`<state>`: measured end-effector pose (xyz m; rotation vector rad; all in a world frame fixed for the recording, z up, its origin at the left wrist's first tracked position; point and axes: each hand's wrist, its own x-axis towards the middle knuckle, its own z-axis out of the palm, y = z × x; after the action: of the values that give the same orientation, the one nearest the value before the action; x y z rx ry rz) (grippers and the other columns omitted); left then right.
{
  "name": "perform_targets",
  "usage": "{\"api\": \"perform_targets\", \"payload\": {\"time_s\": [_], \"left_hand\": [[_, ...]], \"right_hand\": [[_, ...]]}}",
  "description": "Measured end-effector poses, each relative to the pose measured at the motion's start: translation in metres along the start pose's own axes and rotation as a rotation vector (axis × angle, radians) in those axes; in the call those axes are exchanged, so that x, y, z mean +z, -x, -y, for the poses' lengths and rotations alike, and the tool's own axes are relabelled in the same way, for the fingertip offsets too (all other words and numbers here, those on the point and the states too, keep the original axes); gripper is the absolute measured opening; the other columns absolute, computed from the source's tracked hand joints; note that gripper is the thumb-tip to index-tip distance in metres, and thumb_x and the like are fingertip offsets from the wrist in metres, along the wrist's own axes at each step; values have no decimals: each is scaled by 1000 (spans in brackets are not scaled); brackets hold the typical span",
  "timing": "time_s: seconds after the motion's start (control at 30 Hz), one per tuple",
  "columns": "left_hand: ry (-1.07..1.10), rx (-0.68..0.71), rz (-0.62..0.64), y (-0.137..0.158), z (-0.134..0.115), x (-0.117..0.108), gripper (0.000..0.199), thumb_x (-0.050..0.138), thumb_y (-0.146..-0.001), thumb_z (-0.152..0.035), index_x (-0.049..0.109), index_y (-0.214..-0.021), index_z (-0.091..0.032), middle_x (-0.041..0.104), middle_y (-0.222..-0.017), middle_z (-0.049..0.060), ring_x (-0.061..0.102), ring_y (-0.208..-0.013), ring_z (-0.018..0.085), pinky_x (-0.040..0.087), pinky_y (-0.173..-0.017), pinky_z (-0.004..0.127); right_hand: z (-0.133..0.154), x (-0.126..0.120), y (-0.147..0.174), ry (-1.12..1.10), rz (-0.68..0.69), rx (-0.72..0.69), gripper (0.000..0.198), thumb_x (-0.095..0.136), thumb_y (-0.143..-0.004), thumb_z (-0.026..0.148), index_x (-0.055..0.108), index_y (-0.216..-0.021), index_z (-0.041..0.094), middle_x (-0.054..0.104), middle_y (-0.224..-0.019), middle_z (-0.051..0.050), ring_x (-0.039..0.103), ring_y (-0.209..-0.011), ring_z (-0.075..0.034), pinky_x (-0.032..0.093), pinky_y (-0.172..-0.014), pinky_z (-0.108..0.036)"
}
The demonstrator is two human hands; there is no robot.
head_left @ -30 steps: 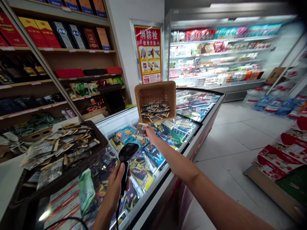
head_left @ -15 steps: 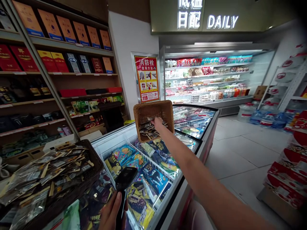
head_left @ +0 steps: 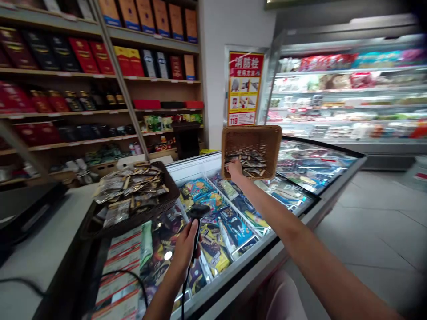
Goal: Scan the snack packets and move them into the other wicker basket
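My left hand [head_left: 186, 243] is wrapped round the handle of a black handheld barcode scanner [head_left: 199, 211], its cord hanging down. It is above the glass of a chest freezer [head_left: 302, 205] that holds colourful ice-cream packs. My right arm stretches forward to a tan wicker basket [head_left: 274, 146], tilted toward me at the freezer's far side. Inside it lie several small flat packets [head_left: 253, 162]. My right hand [head_left: 235, 168] is in the basket's left part, fingers closed among the packets; what they pinch is too small to tell.
A dark basket [head_left: 171, 189] heaped with similar packets [head_left: 133, 186] stands at left, beside red-and-white price labels [head_left: 120, 262] and a white counter [head_left: 63, 240]. Boxed goods fill the shelves [head_left: 156, 80] behind. A lit refrigerated case [head_left: 347, 93] and tiled floor [head_left: 373, 222] are at right.
My view has turned left, so things sit further right in the picture. My right hand has moved from the middle of the tan basket toward its left side. My left hand still holds the scanner.
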<state>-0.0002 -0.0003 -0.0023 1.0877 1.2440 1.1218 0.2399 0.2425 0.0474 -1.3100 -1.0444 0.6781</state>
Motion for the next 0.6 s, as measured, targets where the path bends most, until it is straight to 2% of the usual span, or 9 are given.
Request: {"api": "perform_targets", "payload": {"time_s": [0.07,0.13,0.2,0.27,0.37,0.47,0.53,0.6], "left_hand": [[-5,-13,-53,-1,2,-3,63,62,-76,-83,54,-74,-21,54,-60,-6,47,-37,8,32,-37,21],[-21,-9,-96,-3,4,-7,64,58,-76,-85,55,-77,-21,55,-62,-5,47,-36,8,31,-37,22],[-32,-6,-105,-5,5,-9,66,56,-76,-87,55,-79,-21,56,-63,-5,47,-36,8,32,-36,23],[-39,-7,-87,-5,5,-10,67,54,-75,-89,54,-80,-22,55,-64,-5,46,-35,8,31,-36,23],[-65,-21,-66,-5,3,-11,66,52,-76,-89,51,-79,-22,55,-64,-5,47,-34,8,31,-36,23],[-82,-30,-58,-3,1,-13,64,48,-81,-87,50,-79,-23,56,-66,-5,47,-34,8,30,-37,24],[-86,-25,-50,-2,0,-13,63,46,-83,-86,51,-79,-23,57,-67,-4,47,-34,8,30,-36,24],[-94,-24,-41,-1,-1,-12,61,47,-85,-84,51,-80,-23,57,-67,-4,48,-35,9,30,-37,25]], "right_hand": [[10,46,24,-10,118,28,22,54,-83,13,60,-104,19,69,-89,-7,61,-64,-15,52,-61,-30],[28,96,51,1,321,-37,16,60,-82,13,62,-95,20,69,-87,-3,62,-64,-14,53,-64,-29],[49,145,76,73,564,-210,11,63,-81,13,65,-87,22,69,-85,-2,65,-69,-16,54,-71,-31],[68,190,96,224,734,-431,12,66,-80,12,68,-86,23,70,-88,-3,68,-84,-22,55,-81,-35],[84,245,113,515,777,-611,30,69,-77,9,72,-103,23,71,-113,-9,64,-111,-30,52,-90,-37],[82,277,121,716,752,-698,45,66,-76,3,71,-115,23,65,-132,-12,56,-126,-32,51,-94,-37],[78,282,122,784,756,-765,38,61,-79,3,73,-110,23,68,-128,-10,55,-126,-30,50,-96,-36],[78,273,121,787,741,-804,30,56,-86,6,75,-103,23,72,-119,-9,56,-123,-28,49,-97,-35]]}}
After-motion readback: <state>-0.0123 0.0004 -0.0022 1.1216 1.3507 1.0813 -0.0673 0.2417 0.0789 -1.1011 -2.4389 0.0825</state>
